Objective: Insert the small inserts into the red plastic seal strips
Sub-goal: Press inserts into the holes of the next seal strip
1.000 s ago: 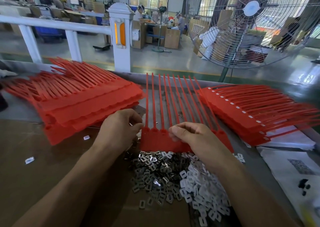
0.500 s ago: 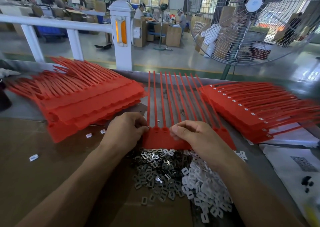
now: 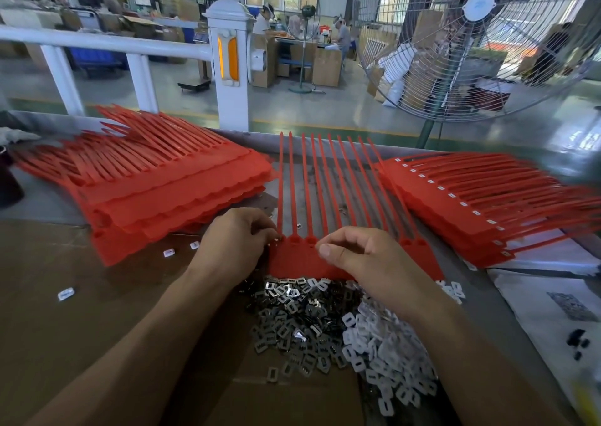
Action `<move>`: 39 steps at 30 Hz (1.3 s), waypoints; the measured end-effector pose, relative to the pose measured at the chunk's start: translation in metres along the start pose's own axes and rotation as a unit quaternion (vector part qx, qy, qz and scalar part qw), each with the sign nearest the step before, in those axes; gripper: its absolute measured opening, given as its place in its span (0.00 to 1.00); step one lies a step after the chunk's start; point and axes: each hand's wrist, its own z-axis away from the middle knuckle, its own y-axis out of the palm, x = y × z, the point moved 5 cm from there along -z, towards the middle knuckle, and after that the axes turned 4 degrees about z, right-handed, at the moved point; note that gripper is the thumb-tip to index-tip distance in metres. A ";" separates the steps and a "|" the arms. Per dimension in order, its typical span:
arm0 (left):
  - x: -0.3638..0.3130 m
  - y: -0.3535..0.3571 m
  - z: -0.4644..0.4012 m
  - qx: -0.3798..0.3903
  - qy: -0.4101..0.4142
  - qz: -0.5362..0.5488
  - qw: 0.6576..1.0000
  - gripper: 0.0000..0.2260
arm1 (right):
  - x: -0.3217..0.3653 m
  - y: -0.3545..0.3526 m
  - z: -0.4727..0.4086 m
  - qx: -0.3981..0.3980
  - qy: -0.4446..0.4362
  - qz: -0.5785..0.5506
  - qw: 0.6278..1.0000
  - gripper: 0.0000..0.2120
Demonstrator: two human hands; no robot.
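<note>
Now we are mid-insertion: the red plastic seal strip comb (image 3: 302,263) lies at twelve o'clock of the metal-and-white insert heap (image 3: 331,324). Our left hand (image 3: 234,243) pinches an insert at its leftmost socket; our right hand (image 3: 361,256), fingers curled, steadies it. Next: press home.

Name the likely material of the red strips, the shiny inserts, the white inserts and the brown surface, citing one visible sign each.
Red strips: plastic, probably; uniform colour, thin moulded tails.
Shiny inserts: likely metal; they give bright, mirror-like glints.
White inserts: plastic, apparently; pale, dull or slightly translucent.
Brown surface: cardboard, seemingly; matte brown, with a seam near the front.
</note>
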 end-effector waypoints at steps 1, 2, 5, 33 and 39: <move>0.001 0.000 0.000 -0.006 -0.003 -0.002 1.000 0.03 | 0.001 0.001 0.000 0.000 -0.004 0.006 1.000 0.05; 0.002 0.000 0.000 -0.012 -0.006 -0.004 1.000 0.03 | 0.001 0.001 0.001 0.000 -0.007 0.013 1.000 0.04; 0.004 0.000 -0.001 -0.020 -0.011 -0.016 1.000 0.04 | 0.002 0.003 0.001 -0.002 -0.009 0.028 1.000 0.04; 0.000 0.005 0.000 -0.011 -0.023 -0.044 0.999 0.08 | 0.031 0.025 0.009 0.066 -0.166 0.289 0.941 0.04; -0.002 0.002 0.002 -0.025 -0.022 -0.054 0.998 0.08 | 0.030 0.021 0.011 0.060 -0.150 0.239 0.957 0.04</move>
